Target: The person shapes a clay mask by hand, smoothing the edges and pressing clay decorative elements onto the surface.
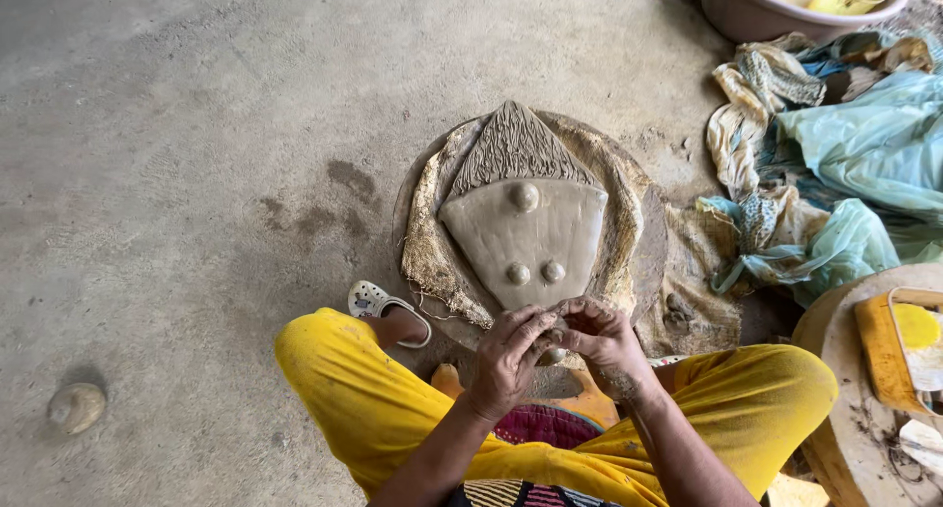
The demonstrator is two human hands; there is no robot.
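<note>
A wet grey clay face [526, 237], shield-shaped with a ridged pointed top and three round knobs, lies on burlap over a round board [651, 252] on the floor. My left hand [511, 350] and my right hand [601, 338] meet at its lower tip, fingers curled together around a small lump of clay [553, 354]. Both hands are smeared with clay. My knees in yellow trousers [334, 379] spread to either side.
A brown basin [756, 16] with a yellow cup stands at top right. Crumpled cloths and plastic sheets [835, 143] lie to the right. A round wooden board with a yellow tray [889, 350] sits at lower right. A clay ball [77, 407] rests at far left.
</note>
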